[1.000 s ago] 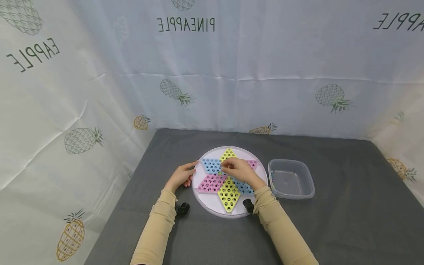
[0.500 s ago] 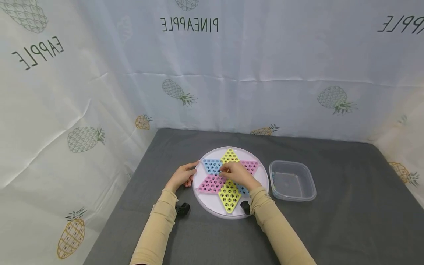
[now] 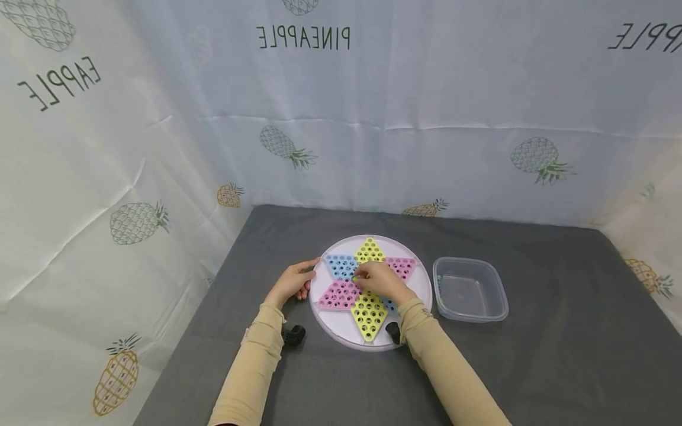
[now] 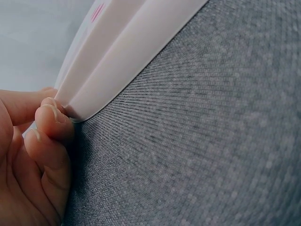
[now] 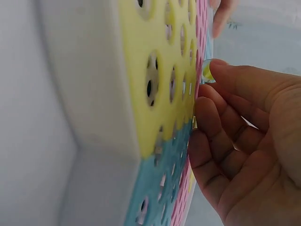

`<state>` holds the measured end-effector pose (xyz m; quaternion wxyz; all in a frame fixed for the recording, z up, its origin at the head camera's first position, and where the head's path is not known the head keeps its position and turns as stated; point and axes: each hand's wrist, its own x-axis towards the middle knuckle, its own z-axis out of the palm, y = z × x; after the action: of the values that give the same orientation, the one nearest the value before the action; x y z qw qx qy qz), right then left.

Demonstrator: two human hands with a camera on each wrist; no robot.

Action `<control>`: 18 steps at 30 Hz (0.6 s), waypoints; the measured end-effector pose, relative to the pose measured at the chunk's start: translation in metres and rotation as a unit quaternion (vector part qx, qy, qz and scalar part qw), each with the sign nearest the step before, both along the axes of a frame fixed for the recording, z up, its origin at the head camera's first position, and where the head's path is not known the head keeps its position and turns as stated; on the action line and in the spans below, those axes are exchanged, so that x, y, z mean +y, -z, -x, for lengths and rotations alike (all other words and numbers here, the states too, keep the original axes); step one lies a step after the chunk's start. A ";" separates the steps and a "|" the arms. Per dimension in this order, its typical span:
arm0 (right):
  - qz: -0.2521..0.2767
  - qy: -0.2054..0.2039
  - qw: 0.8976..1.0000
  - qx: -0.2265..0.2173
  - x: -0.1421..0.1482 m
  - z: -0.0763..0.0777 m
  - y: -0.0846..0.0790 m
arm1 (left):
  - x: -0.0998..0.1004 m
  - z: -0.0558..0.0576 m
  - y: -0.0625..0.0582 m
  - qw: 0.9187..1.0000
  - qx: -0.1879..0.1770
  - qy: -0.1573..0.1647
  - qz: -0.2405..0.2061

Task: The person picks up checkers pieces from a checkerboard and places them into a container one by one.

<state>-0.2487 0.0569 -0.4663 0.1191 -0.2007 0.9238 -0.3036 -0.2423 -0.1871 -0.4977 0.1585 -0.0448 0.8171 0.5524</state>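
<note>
A round white Chinese checkers board (image 3: 339, 324), with a star of yellow, pink and blue hole plates, lies on the grey cloth. In the head view my left hand (image 3: 290, 284) is at its left side. Its fingers hold the raised white rim (image 4: 115, 63), seen close in the left wrist view. Over the star's centre, my right hand (image 3: 382, 279) pinches a clear glass marble (image 5: 207, 71) with a yellow swirl between thumb and finger, close against the holes. The other right fingers curl near the plates and hide part of the star.
A clear plastic box (image 3: 496, 293) stands right of the board, with a few small coloured pieces at its left side. Pineapple-print curtains (image 3: 453, 89) hang behind and at the sides. Black wrist cameras (image 3: 294, 336) sit on both wrists.
My right hand has lowered slightly toward the board's centre, covering the marble spot more. The left hand stays at the rim. The whole view has shifted slightly.
</note>
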 end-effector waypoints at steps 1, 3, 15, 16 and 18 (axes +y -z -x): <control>-0.001 0.001 1.000 0.000 0.000 0.001 0.000 | 0.000 0.000 0.000 1.000 0.000 0.000 0.000; -0.002 0.004 1.000 -0.001 -0.001 0.002 0.001 | 0.000 0.000 -0.001 1.000 -0.001 0.000 0.001; 0.029 0.022 0.999 -0.017 0.000 0.002 0.008 | 0.000 0.001 0.001 1.000 0.002 -0.002 0.004; 0.030 0.022 0.999 -0.019 0.000 0.002 0.007 | 0.000 0.001 0.001 1.000 0.001 -0.003 0.004; 0.033 0.023 0.999 -0.019 0.000 0.001 0.007 | 0.000 0.001 0.001 1.000 0.000 -0.005 0.003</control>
<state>-0.2501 0.0573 -0.4735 0.1231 -0.1776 0.9153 -0.3399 -0.2432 -0.1869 -0.4989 0.1551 -0.0495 0.8188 0.5505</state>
